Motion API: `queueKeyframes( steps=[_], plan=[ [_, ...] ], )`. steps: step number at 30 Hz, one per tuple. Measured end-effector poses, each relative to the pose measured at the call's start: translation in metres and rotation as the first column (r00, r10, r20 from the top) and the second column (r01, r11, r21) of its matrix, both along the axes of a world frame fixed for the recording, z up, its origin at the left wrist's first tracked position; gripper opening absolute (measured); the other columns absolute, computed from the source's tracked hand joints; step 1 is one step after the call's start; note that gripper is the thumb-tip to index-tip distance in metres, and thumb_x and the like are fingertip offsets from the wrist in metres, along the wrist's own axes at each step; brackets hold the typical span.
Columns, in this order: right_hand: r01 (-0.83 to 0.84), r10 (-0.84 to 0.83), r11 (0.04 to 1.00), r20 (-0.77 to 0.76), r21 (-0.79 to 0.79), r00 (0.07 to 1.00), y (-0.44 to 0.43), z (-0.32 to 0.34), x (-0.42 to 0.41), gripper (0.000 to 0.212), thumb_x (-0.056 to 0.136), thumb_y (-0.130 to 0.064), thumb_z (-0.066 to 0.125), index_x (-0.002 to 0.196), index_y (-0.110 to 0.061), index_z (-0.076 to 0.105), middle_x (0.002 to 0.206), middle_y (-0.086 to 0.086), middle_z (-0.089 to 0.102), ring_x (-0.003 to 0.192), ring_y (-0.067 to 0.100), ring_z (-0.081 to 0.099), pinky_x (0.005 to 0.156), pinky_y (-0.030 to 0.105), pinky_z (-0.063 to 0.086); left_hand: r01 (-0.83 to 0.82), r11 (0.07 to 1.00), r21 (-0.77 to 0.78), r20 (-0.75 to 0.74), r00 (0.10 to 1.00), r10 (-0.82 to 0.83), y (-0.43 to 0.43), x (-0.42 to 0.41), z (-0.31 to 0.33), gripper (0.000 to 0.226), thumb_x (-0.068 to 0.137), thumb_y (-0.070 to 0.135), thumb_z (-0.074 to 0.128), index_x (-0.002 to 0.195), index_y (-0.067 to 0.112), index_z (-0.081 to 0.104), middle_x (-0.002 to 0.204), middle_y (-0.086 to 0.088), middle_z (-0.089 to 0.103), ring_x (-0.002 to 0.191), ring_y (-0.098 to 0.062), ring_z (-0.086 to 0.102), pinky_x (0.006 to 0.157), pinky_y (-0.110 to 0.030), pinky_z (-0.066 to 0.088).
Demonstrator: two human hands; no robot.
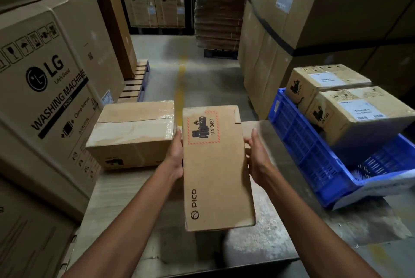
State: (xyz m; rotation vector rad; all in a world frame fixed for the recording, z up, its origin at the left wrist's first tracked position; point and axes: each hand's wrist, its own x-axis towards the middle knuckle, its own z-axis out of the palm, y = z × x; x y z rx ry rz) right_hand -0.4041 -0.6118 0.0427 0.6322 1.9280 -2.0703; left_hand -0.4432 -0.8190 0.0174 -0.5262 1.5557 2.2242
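A long brown cardboard box (215, 165) printed "PICO" and "UN 3481" is held above the grey table (139, 206), its narrow end pointing away from me. My left hand (176, 156) grips its left side and my right hand (257, 158) grips its right side. Both thumbs lie along the box's upper edges, while the fingers are hidden behind it.
A taped brown box (132, 134) sits on the table at the left. A blue plastic crate (314, 154) at the right holds two labelled boxes (350, 107). Tall washing-machine cartons (45, 89) stand left, large cartons (314, 19) right, and an aisle (193, 71) runs ahead.
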Motion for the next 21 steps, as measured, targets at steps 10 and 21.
queueKeyframes(
  steps=[10,21],
  plan=[
    [0.043,-0.059,0.990,-0.117,-0.133,0.991,0.005,0.000,0.018,0.053,0.099,-0.067,0.026,0.101,-0.031,0.065,0.104,0.006,0.072,0.091,0.017,0.069,0.079,0.035,0.054,-0.049,0.999,0.011,-0.203,0.978,0.050,-0.007,0.031,-0.006,0.073,0.087,0.079,0.036,0.130,0.027,0.064,0.128,-0.010,0.067,0.122,-0.031,0.061,0.108,-0.058,0.042],
    [0.037,-0.061,0.987,-0.154,-0.157,0.986,0.012,-0.028,0.036,0.062,0.097,-0.071,0.030,0.106,-0.029,0.076,0.112,-0.003,0.075,0.109,0.015,0.069,0.096,0.037,0.050,-0.042,0.995,0.091,-0.304,0.950,0.068,0.007,0.056,-0.029,0.089,0.081,0.075,0.059,0.147,0.016,0.043,0.140,-0.017,0.057,0.130,-0.037,0.053,0.110,-0.060,0.038]
  ],
)
